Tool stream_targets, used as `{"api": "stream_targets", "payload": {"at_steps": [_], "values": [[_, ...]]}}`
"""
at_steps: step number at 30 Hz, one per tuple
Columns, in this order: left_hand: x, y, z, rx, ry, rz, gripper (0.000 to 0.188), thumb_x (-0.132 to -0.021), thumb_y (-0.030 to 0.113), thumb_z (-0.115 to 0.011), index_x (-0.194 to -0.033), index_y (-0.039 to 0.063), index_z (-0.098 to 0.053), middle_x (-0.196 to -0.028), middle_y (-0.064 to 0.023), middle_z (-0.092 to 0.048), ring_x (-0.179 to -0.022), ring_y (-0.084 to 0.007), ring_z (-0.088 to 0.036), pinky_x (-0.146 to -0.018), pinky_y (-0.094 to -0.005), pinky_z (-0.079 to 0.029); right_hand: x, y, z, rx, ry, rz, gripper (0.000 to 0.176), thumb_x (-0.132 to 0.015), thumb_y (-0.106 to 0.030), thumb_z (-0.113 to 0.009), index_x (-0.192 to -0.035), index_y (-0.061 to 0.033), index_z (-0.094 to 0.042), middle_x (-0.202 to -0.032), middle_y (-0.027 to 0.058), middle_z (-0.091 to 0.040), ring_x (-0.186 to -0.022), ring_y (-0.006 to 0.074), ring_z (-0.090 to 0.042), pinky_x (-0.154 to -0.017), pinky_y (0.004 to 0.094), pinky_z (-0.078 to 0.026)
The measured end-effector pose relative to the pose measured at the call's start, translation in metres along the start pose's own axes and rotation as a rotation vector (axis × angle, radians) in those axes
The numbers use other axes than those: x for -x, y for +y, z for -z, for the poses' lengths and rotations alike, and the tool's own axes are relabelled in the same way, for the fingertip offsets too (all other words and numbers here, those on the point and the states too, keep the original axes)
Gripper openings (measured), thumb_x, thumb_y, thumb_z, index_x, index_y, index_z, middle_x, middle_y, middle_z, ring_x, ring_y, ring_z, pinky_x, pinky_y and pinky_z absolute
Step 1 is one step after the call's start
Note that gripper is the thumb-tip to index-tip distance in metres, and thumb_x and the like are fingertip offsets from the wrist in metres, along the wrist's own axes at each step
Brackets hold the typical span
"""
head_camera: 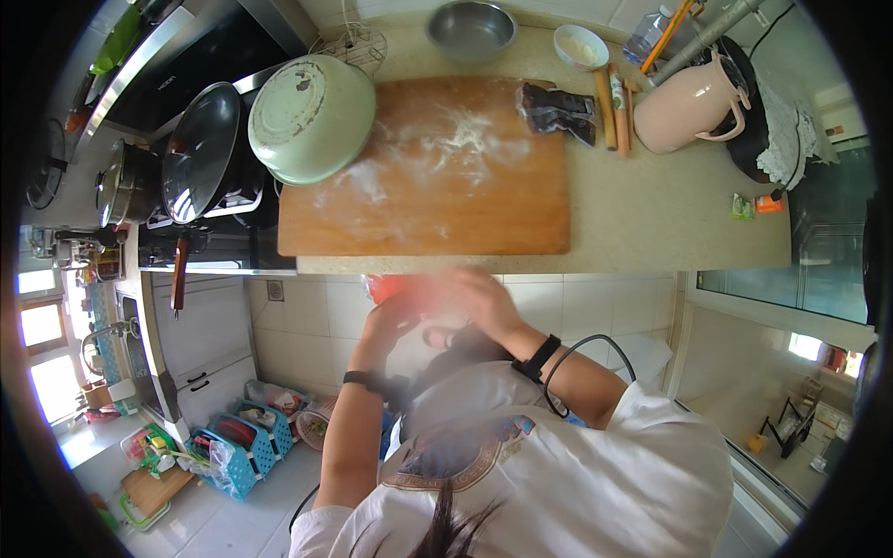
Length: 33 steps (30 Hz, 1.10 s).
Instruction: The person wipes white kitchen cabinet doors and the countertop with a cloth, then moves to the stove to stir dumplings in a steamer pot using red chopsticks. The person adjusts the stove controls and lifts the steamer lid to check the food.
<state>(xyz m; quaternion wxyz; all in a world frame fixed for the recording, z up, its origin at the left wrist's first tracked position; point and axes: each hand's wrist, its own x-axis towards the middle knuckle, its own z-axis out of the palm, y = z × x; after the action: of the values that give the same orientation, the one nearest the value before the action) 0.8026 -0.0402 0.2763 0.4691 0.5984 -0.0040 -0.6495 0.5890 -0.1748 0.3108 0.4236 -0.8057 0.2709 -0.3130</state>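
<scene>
Both hands are just below the counter's front edge, in front of the body. My left hand is closed on a red plastic package, partly blurred. Close beside it on the right, my right hand is raised with bent fingers; blur hides whether it touches the package. Beyond them lies a wooden board dusted with white flour. An upturned pale green enamel basin covers the board's left corner. A dark plastic-wrapped package rests at its right corner.
A steel bowl, a white bowl of flour, rolling pins and a pink kettle stand on the counter. A frying pan sits on the stove at left, its handle jutting past the edge. Blue baskets stand on the floor.
</scene>
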Motion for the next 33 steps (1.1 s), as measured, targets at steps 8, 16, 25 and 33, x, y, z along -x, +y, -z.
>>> {"api": "stream_targets", "payload": {"at_steps": [8,16,25,33], "values": [[0.012,-0.001,0.023,0.205,0.076,-0.021,0.042,-0.094,0.022,-0.056,-0.129,-0.001,-0.052,-0.123,-0.0176,-0.059,-0.114,-0.0312,-0.058,-0.096,-0.0435,-0.049,-0.085,0.085,0.079,0.557,0.563,-0.145,0.023,-0.091,-0.003,-0.057,-0.113,-0.0045,-0.063,-0.123,0.0159,-0.062,-0.11,0.0313,-0.061,-0.092,0.0353,-0.049],[0.003,-0.005,0.008,-0.001,-0.053,-0.12,0.037,-0.094,0.021,-0.055,-0.125,0.001,-0.055,-0.122,-0.0145,-0.061,-0.114,-0.0283,-0.058,-0.096,-0.0423,-0.049,-0.005,0.013,-0.056,-0.269,-0.471,-0.098,0.031,-0.09,-0.013,-0.05,-0.117,-0.0015,-0.058,-0.131,0.0159,-0.054,-0.129,0.0338,-0.047,-0.111,0.043,-0.035],[0.007,0.035,-0.037,-0.398,-0.032,-0.132,0.043,-0.096,0.02,-0.053,-0.136,0.005,-0.047,-0.124,-0.0131,-0.058,-0.113,-0.0272,-0.058,-0.091,-0.0447,-0.052,-0.01,0.015,-0.075,-0.171,-0.511,-0.093,0.023,-0.085,-0.009,-0.053,-0.103,-0.0026,-0.066,-0.116,0.0113,-0.065,-0.114,0.0284,-0.059,-0.096,0.0382,-0.048],[-0.015,0.009,-0.004,-0.289,0.039,-0.211,0.047,-0.091,0.01,-0.059,-0.136,0.001,-0.05,-0.132,-0.0133,-0.056,-0.114,-0.0233,-0.058,-0.093,-0.0359,-0.05,-0.027,0.0,-0.009,-0.243,-0.365,-0.083,0.024,-0.089,-0.016,-0.056,-0.111,-0.0116,-0.066,-0.109,0.0088,-0.067,-0.094,0.0284,-0.065,-0.078,0.0399,-0.052]]}}
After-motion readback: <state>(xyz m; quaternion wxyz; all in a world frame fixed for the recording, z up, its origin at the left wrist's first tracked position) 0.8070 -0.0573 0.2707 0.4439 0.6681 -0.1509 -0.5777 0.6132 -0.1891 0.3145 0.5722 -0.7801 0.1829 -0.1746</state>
